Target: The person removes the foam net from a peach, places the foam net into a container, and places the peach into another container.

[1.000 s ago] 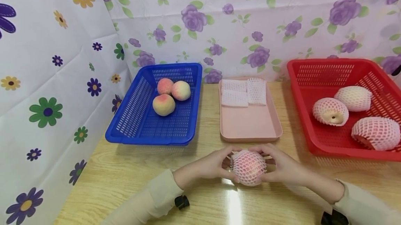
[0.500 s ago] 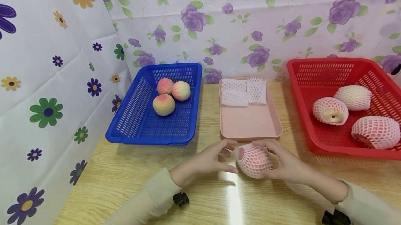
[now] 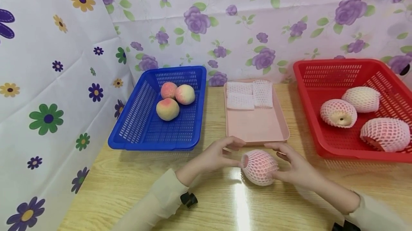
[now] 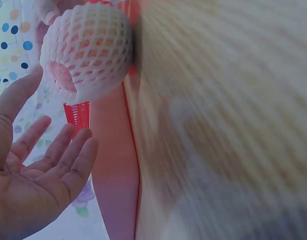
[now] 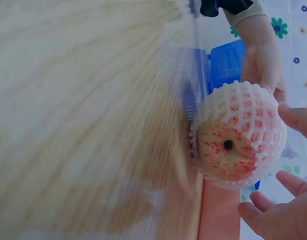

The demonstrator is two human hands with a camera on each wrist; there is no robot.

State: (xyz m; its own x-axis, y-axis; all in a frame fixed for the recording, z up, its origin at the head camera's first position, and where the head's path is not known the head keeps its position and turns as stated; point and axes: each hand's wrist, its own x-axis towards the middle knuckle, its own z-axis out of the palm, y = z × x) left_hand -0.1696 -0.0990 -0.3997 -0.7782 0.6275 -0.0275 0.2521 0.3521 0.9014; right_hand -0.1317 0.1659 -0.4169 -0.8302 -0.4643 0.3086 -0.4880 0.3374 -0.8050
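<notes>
A peach in a pink foam net (image 3: 259, 167) lies on the wooden table between my two hands, its net's open end towards the left. My left hand (image 3: 214, 156) is spread at its left side, the thumb tip close to the net; in the left wrist view that hand (image 4: 41, 182) shows spread fingers with nothing in them. Around the right side stands my right hand (image 3: 297, 168), its thumb at the net and its fingers raised off it. In the right wrist view the netted peach (image 5: 238, 137) shows a speckled end with a dark dimple.
A blue basket (image 3: 154, 144) with three bare peaches (image 3: 168, 109) stands at the left. Behind the hands is a pink tray (image 3: 257, 127) with three foam nets (image 3: 240, 101). The red basket (image 3: 354, 153) at the right holds three netted fruits (image 3: 385, 134).
A second ago both hands held the netted peach by its sides. It has turned, showing its left opening. The left hand has let go, and the right hand's fingers have moved off it.
</notes>
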